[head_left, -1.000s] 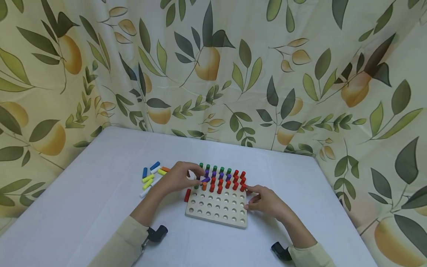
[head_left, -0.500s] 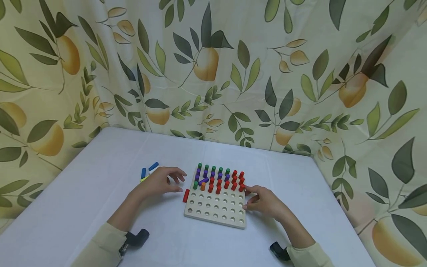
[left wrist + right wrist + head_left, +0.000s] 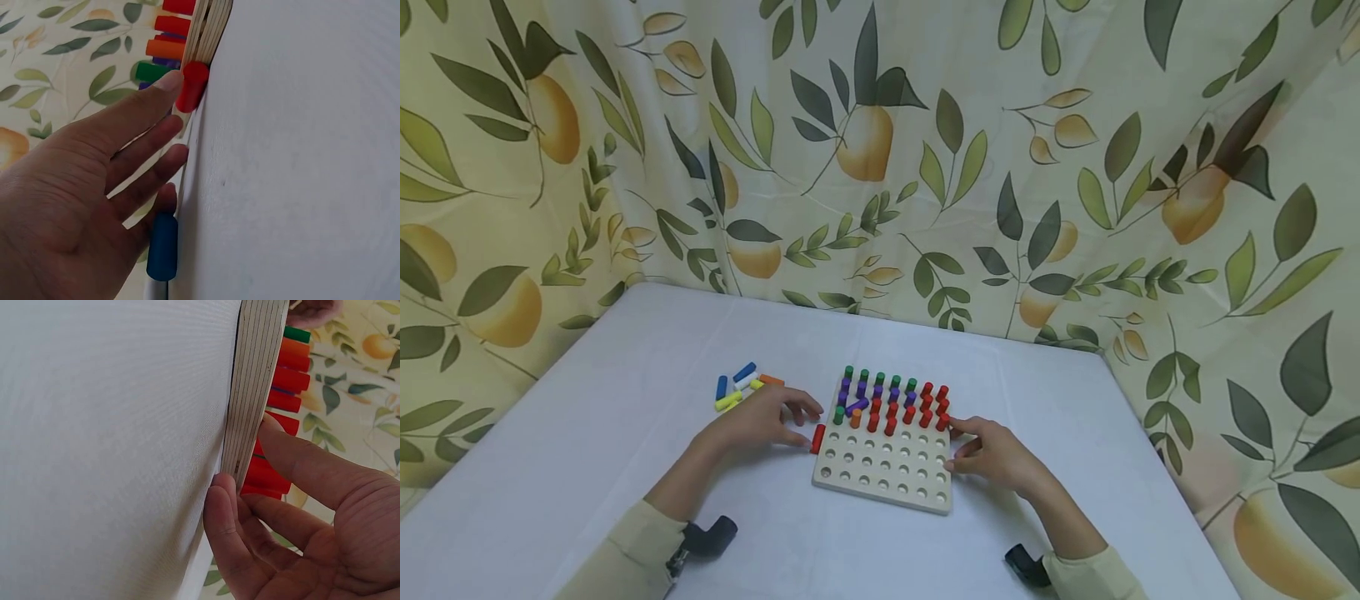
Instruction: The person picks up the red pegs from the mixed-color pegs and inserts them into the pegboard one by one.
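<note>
A wooden pegboard lies on the table with green, purple, red and orange pegs standing in its far rows. One purple peg lies tilted among them near the left side. Against the board's left edge rests a loose red peg. My left hand is beside that peg, fingers spread and gently bent, the thumb tip right at the red peg in the left wrist view. My right hand touches the board's right edge with thumb and fingertips; the right wrist view shows the layered board side against them.
Several loose pegs lie left of the board behind my left hand, among them a blue peg, a yellow peg and an orange peg. A white cloth covers the table. A leaf-patterned curtain hangs around it.
My left hand has let go of the purple peg, leaving it lying on the board, and moved left, then down to the loose red peg. My right hand stays at the board's edge.
</note>
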The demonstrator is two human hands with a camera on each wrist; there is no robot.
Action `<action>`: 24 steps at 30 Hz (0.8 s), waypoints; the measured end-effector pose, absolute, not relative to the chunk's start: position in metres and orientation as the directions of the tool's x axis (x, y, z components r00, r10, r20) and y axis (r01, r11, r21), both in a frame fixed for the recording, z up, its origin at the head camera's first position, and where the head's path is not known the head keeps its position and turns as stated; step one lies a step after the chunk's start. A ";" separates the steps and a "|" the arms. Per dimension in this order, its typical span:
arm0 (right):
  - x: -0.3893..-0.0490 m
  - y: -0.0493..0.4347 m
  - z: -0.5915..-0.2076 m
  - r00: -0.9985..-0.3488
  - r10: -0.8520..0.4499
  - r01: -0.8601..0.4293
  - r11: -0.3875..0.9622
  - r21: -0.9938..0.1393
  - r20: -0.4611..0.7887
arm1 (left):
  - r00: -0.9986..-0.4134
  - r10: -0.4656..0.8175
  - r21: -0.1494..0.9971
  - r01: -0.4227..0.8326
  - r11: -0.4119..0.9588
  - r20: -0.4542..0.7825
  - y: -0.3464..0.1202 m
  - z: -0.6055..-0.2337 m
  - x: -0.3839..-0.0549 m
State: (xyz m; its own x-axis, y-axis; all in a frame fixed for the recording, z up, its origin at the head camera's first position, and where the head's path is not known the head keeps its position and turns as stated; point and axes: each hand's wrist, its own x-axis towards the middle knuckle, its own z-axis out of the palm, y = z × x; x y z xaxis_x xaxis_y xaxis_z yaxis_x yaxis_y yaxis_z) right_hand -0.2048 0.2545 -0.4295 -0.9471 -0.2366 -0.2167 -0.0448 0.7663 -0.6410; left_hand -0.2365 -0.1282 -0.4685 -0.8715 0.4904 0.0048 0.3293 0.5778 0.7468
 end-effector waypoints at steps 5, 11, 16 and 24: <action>-0.206 0.254 -0.431 -0.947 -0.235 -0.043 0.769 -0.638 -0.219 | -0.877 0.480 0.721 0.322 0.613 -0.016 -0.123 -0.472 -0.236; -0.206 0.254 -0.428 -0.946 -0.238 -0.046 0.772 -0.634 -0.222 | -0.872 0.489 0.721 0.323 0.613 -0.025 -0.121 -0.467 -0.234; -0.206 0.255 -0.430 -0.944 -0.244 -0.050 0.770 -0.636 -0.221 | -0.866 0.500 0.724 0.340 0.600 -0.008 -0.121 -0.466 -0.234; -0.208 0.255 -0.433 -0.948 -0.228 -0.039 0.777 -0.628 -0.223 | -0.868 0.493 0.758 0.354 0.548 0.050 -0.124 -0.464 -0.234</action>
